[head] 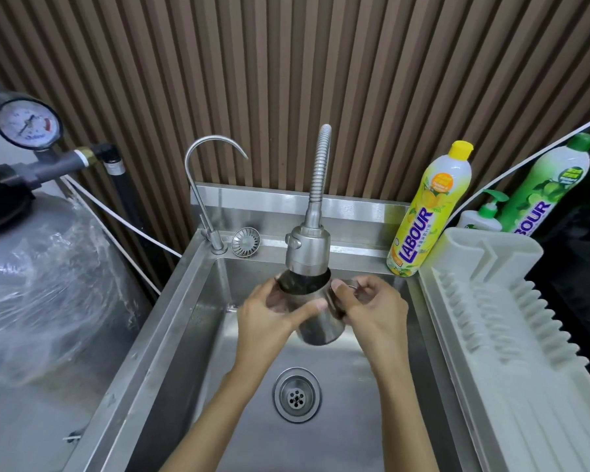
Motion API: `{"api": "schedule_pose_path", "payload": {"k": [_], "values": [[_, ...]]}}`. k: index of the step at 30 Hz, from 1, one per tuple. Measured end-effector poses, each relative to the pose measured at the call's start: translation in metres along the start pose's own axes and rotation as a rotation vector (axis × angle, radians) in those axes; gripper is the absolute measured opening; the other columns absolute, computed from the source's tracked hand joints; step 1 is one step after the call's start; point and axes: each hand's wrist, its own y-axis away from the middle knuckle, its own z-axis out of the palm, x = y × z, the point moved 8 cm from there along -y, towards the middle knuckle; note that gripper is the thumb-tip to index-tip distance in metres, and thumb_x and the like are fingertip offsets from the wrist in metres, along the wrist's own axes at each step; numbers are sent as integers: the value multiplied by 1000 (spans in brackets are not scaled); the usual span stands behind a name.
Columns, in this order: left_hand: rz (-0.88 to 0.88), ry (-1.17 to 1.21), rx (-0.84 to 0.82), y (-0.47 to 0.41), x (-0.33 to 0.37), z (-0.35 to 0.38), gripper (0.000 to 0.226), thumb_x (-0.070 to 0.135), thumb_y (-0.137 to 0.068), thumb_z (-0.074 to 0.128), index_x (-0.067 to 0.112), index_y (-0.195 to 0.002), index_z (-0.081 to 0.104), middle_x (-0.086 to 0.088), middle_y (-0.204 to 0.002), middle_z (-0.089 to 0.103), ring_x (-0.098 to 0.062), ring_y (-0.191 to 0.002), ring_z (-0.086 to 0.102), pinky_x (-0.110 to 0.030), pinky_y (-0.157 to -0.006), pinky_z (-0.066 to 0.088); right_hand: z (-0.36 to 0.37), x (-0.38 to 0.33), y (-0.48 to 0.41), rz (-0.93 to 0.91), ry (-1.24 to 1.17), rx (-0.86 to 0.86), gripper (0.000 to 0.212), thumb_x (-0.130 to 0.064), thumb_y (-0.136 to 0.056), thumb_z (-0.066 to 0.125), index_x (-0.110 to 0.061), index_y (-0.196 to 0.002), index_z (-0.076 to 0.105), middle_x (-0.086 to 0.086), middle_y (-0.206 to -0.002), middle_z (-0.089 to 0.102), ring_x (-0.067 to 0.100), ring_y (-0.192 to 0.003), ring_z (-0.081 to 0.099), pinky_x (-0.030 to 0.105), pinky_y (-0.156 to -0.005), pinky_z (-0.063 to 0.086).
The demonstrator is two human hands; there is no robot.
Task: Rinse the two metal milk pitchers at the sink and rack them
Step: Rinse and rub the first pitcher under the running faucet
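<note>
One metal milk pitcher point(315, 321) is held over the steel sink point(184, 318), tilted with its mouth up against the spray head of the flexible faucet point(308, 250). My left hand point(269, 315) grips the pitcher's body, thumb across its front. My right hand point(372, 308) holds the pitcher's handle on the right side, fingers curled round it. No water stream is visible. Only one pitcher is in view. The white dish rack point(511, 321) to the right of the sink holds nothing.
A thin gooseneck tap point(205, 172) and a loose strainer point(245, 241) sit at the sink's back left. The drain point(297, 395) lies below my hands. A yellow dish-soap bottle point(426, 212), a green one point(545, 185) and a pump bottle point(484, 216) stand at the back right. A wrapped tank point(41, 284) with gauge point(24, 122) is at left.
</note>
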Motion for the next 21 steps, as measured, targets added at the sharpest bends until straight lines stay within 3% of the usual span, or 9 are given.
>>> {"api": "schedule_pose_path", "payload": {"k": [3,5,7,9,12,13,15,18,21], "values": [[-35,152,-85,-2,-8,20,47,3,-61,84,12,-103,66,-2,-94,73,5,-75,66,-6,-67,46,-5,-9,3,-83,-25,24,24,-15,-80,69,-19,-65,51,-4,-80,70,7,-75,65,18,-70,48],[-26,219,-78,-8,-11,27,60,-4,-59,82,5,-115,60,-1,-101,72,0,-88,67,-10,-74,49,-2,-4,2,-83,-187,5,18,-7,-83,65,-12,-71,52,-8,-98,71,-9,-78,63,4,-71,43],[5,262,-42,-15,-11,27,73,-6,-55,84,3,-121,54,-4,-110,68,-8,-103,65,-20,-89,51,7,5,-2,-56,-400,-55,21,-2,-86,61,-12,-73,48,-10,-107,70,-6,-93,64,8,-80,45],[75,253,8,-20,-6,21,80,0,-50,86,17,-122,55,-1,-119,63,-13,-113,60,-25,-98,48,21,15,-4,0,-605,-130,21,0,-87,58,-12,-75,45,-8,-112,69,4,-107,63,17,-91,46],[191,70,39,-18,10,6,84,11,-48,84,48,-113,46,33,-118,53,8,-115,50,-13,-96,39,44,28,-3,134,-813,-233,20,0,-89,54,-10,-74,45,6,-120,65,22,-114,61,36,-101,46],[228,5,43,-16,16,2,85,10,-49,86,47,-112,44,38,-114,49,18,-111,46,-5,-93,34,50,31,-2,182,-835,-265,21,-1,-90,53,-9,-73,45,10,-119,65,26,-109,63,39,-100,47],[293,-98,66,-9,26,-5,83,11,-52,89,34,-118,44,31,-115,45,25,-106,42,3,-89,30,57,35,2,254,-809,-324,19,-5,-90,54,-7,-73,47,14,-101,68,27,-90,67,41,-94,52],[262,-240,149,-2,25,-15,90,54,-50,80,14,-127,54,8,-116,54,-1,-109,50,-8,-93,34,57,34,8,291,-698,-361,18,-14,-90,58,-6,-74,53,10,-71,67,23,-73,66,36,-74,60],[166,-324,178,0,17,-17,91,76,-48,60,18,-118,61,5,-101,56,-10,-95,56,-14,-82,38,47,29,10,294,-576,-332,18,-18,-89,61,-5,-77,56,2,-67,70,16,-65,69,32,-58,60]]}}
